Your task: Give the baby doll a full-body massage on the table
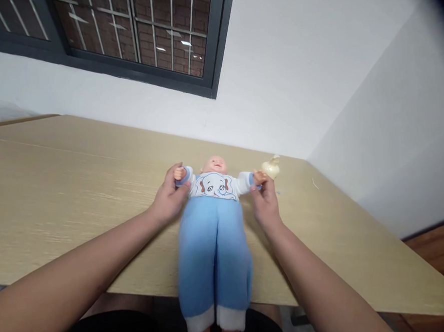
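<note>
A baby doll [214, 236] in blue trousers and a white top with an elephant face lies on its back, its legs reaching past the table's near edge. My left hand [170, 195] is closed around the cuff and forearm of the doll's arm on the left. On the other side, my right hand [266, 201] grips the doll's other arm at the blue cuff. Both of the doll's arms are spread outward, and its small hands show beyond my fingers. Just past my right hand sits a cream-coloured, bulb-shaped thing with a knotted top [271, 168].
The light wooden table [77, 195] runs up to a white wall [277, 82]. A dark-framed window [134, 31] with bars is above it at the left. A thin pale strand [315, 183] lies at the right. My legs are under the near edge.
</note>
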A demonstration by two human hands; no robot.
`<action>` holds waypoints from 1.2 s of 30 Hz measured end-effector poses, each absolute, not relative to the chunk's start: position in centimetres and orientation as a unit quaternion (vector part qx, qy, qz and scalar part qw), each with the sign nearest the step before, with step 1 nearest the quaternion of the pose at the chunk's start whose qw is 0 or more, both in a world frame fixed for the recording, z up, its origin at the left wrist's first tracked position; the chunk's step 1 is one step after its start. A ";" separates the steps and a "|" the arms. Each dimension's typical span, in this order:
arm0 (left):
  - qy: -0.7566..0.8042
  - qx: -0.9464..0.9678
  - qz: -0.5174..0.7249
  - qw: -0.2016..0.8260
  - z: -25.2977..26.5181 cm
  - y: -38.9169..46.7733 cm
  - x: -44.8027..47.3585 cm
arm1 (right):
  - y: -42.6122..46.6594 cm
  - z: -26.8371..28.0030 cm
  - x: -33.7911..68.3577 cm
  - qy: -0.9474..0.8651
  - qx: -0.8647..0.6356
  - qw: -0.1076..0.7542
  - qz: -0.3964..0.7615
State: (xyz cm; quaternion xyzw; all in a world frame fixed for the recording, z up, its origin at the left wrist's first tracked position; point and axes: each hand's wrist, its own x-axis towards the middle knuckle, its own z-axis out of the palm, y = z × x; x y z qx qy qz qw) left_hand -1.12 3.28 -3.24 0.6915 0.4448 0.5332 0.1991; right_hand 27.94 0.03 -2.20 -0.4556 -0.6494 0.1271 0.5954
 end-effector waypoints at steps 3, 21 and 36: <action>0.414 0.782 0.441 0.149 -2.4 1.5 -0.4 | -1.6 -1.7 26.4 -0.733 -0.449 0.503 0.086; 0.404 0.868 0.283 0.059 -1.5 0.4 0.9 | -2.3 -1.5 25.2 -0.824 -0.402 0.396 0.060; 0.392 0.860 0.320 0.059 -1.5 0.4 0.9 | -2.4 -1.8 25.1 -0.810 -0.438 0.390 0.027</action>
